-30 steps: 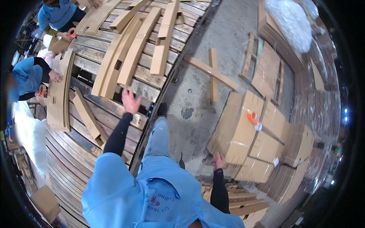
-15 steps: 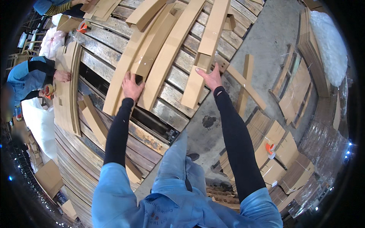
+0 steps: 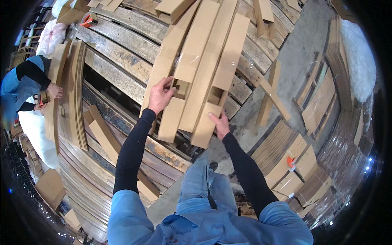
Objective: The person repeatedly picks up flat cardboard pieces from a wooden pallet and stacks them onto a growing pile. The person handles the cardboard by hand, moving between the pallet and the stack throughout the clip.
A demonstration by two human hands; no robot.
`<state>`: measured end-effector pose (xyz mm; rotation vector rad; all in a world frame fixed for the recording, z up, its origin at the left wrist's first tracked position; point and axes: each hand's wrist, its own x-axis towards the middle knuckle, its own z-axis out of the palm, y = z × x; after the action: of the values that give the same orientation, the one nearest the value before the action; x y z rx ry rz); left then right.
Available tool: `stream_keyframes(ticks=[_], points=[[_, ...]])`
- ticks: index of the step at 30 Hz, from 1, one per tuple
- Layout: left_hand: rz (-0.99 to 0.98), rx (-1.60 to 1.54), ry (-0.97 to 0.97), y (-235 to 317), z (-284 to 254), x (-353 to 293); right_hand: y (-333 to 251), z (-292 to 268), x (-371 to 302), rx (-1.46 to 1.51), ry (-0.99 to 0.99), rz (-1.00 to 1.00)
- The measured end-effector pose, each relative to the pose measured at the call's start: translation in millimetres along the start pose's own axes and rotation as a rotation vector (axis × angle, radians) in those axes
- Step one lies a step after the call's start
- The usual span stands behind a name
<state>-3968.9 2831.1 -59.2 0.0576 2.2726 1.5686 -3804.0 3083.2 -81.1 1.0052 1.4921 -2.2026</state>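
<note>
Several long, narrow cardboard boxes lie side by side on wooden slats in front of me, their near ends toward my body. My left hand grips the long cardboard box on the left, fingers curled at the rectangular gap in its top. My right hand holds the near end of the long cardboard box on the right, thumb on top and the other fingers at its outer side. This box also has a gap in its top. Between them lies a plain long box, its sides close against both.
At the left, a co-worker's hand touches upright cardboard sheets. An orange tape dispenser lies on the slats. Flat cardboard stacks, with another orange dispenser, stand at the right. Loose cardboard strips lean over the floor.
The spread-out boxes have come together, the right one moving in beside the middle one. My left hand has shifted right to the left box's gap; my right hand is lower, nearer to me.
</note>
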Motion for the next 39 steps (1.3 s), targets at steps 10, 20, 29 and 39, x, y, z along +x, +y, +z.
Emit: stream_keyframes(ticks=[10, 20, 29, 39], points=[[0.331, 1.009, 0.196, -7, -17, 18, -64, -39, 52, -0.118, 0.109, -0.099], [0.231, 0.886, 0.095, 11, -17, 11, -78, 19, 32, -0.824, 0.504, -0.622], [-0.120, 0.766, 0.177, 17, -47, 71, -100, 177, 81, -0.566, 0.168, -0.392], [-0.295, -0.068, 0.021, -38, -126, 30, -107, 173, 87, -0.007, -0.015, -0.291]])
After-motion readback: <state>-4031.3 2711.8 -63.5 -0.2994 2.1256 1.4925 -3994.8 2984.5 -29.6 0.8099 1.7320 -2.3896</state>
